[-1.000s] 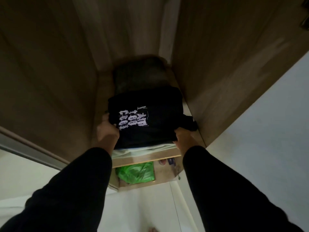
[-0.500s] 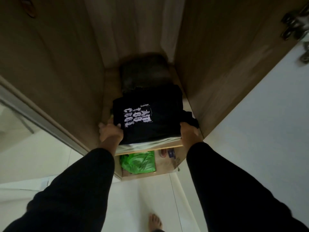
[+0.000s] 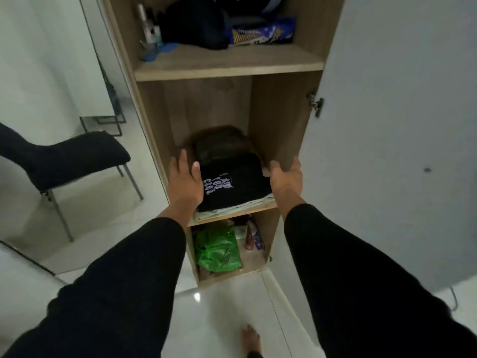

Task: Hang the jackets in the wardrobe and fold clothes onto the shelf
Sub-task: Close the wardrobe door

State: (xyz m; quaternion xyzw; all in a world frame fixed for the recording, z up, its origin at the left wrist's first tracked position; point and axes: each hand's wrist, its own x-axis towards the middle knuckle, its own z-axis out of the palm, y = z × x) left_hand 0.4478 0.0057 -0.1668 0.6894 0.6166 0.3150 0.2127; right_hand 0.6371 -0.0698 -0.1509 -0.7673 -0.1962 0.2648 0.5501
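The black shirt (image 3: 236, 186), folded with white lettering on top, lies on the middle shelf (image 3: 240, 212) of the wardrobe (image 3: 280, 120). It sits on a pale folded cloth (image 3: 232, 209) at the shelf's front edge, and a dark folded garment (image 3: 219, 144) lies just behind the shirt, toward the back of the shelf.

The left hand (image 3: 184, 182) is just left of the shirt, fingers straight and spread, thumb raised near the shirt's left edge; its grip is loose and holds nothing. The right hand (image 3: 286, 180) is just right of the shirt, at the wardrobe's right wall, fingers loosely bent; whether the fingertips touch the shirt or the wall I cannot tell, but nothing is held.

Below the shirt's shelf, a green bag (image 3: 218, 250) fills the bottom compartment, with small bottles (image 3: 251, 235) beside it to the right. Above the shirt, the upper shelf (image 3: 227, 67) carries dark clothes (image 3: 196, 24) and a blue patterned cloth (image 3: 263, 33).

Left of the wardrobe stands a black chair (image 3: 67, 157). The wardrobe's white door (image 3: 400, 125) stands open to the right. A bare foot (image 3: 251, 341) shows on the floor in front of the wardrobe.
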